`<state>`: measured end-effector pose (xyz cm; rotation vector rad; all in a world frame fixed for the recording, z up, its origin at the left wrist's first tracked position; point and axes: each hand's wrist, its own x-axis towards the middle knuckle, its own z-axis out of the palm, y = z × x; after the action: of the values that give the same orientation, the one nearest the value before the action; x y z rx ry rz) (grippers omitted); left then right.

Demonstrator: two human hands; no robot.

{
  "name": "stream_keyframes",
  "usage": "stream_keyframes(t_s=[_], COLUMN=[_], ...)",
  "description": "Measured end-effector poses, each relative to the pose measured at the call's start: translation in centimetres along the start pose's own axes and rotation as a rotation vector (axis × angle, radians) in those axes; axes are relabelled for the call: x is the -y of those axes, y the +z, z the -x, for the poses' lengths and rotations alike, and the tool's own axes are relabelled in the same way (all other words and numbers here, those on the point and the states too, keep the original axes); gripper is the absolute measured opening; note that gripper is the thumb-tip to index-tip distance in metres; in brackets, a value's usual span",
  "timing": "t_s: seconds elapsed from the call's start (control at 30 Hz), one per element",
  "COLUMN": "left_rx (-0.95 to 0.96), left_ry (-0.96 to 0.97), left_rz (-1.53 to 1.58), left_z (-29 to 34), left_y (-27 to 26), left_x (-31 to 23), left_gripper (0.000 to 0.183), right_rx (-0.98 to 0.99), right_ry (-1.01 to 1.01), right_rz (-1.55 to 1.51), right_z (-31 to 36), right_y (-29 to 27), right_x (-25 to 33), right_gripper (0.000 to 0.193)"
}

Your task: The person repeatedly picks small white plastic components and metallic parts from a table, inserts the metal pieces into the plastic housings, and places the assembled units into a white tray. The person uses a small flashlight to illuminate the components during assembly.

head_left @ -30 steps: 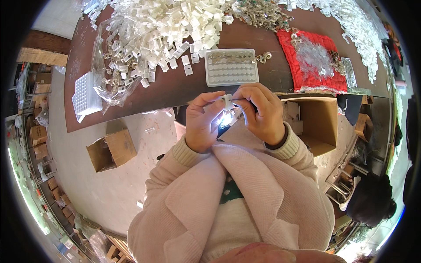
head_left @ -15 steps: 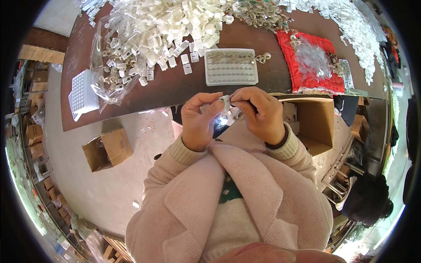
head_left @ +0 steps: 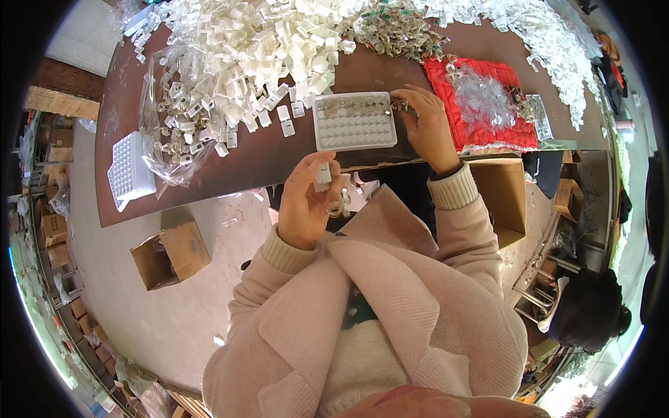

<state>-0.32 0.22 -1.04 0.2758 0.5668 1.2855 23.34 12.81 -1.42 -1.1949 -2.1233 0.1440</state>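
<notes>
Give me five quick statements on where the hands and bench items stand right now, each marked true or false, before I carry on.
1. The left hand holds a small white piece. True.
2. The right hand is over the red cloth's plastic pile. False: its fingertips are at the right side of the white tray.
3. The red cloth lies right of the white tray, with clear plastic on it. True.
4. The dimpled white stack sits at the table's right end. False: it sits near the left edge of the brown table.
5. The cardboard box on the floor at left stands open. True.
</notes>
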Motion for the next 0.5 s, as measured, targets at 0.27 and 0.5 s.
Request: stream_keyframes(t_s=[0.27, 0.5], left_rx=[-0.036, -0.001], left_ry=[0.094, 0.434], left_rz=[-0.218, -0.780], left_z=[0.2, 0.1], left_y=[0.8, 2.7], left_x=[-0.1, -0.8], left_gripper=[0.013, 0.019], right_rx=[-0.079, 0.205], right_ry=[0.139, 0.001], right_rz=[-0.332, -0.478], right_z=[-1.3, 0.4], right_y=[-3.2, -4.6], right_x=[1.8, 9.6], right_gripper=[0.023, 0.024])
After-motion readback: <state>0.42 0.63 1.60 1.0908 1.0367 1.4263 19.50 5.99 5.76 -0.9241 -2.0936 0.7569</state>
